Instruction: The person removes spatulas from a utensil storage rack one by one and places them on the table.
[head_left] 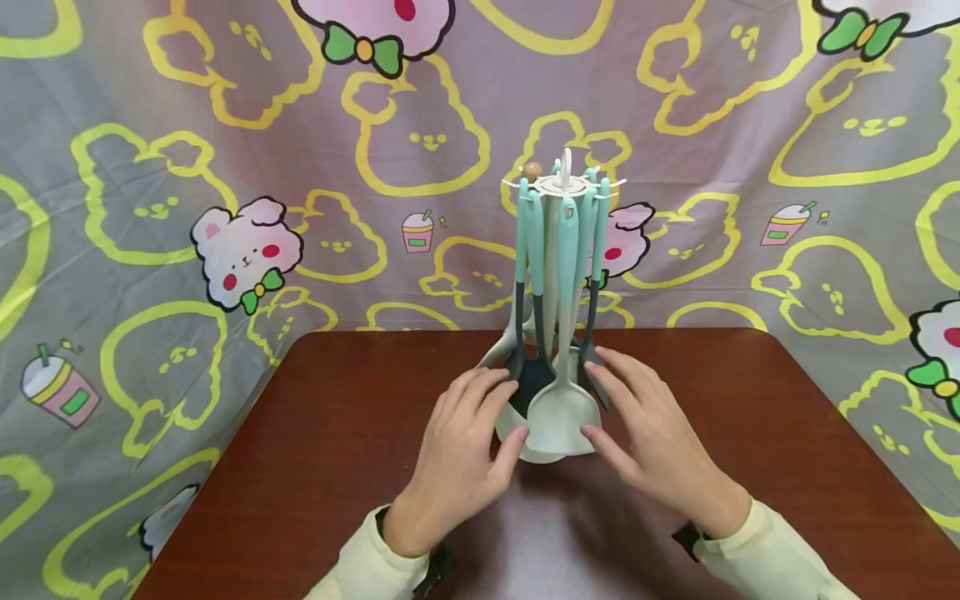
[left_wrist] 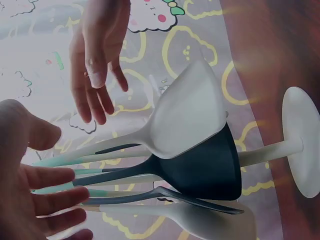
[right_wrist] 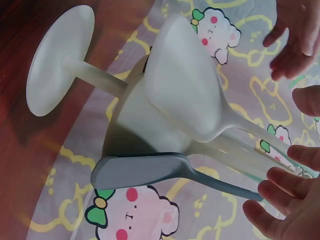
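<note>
A white utensil rack (head_left: 562, 185) with a top loop stands on the table, several kitchen utensils hanging from its hooks by mint-green handles. At the front hangs a white spatula (head_left: 564, 417), with a black spatula (left_wrist: 202, 167) beside it in the left wrist view. My left hand (head_left: 465, 450) is at the left of the utensil heads, fingers spread and slightly bent. On the other side my right hand (head_left: 656, 433) faces it, thumb toward the white spatula and fingers near a dark grey utensil (right_wrist: 140, 172). Neither hand grips anything.
The rack's round white base (left_wrist: 300, 142) sits on the dark red-brown table (head_left: 360, 417). Behind the table hangs a curtain (head_left: 465, 108) printed with cartoon animals. One wooden-tipped handle (head_left: 532, 171) shows at the rack's back left.
</note>
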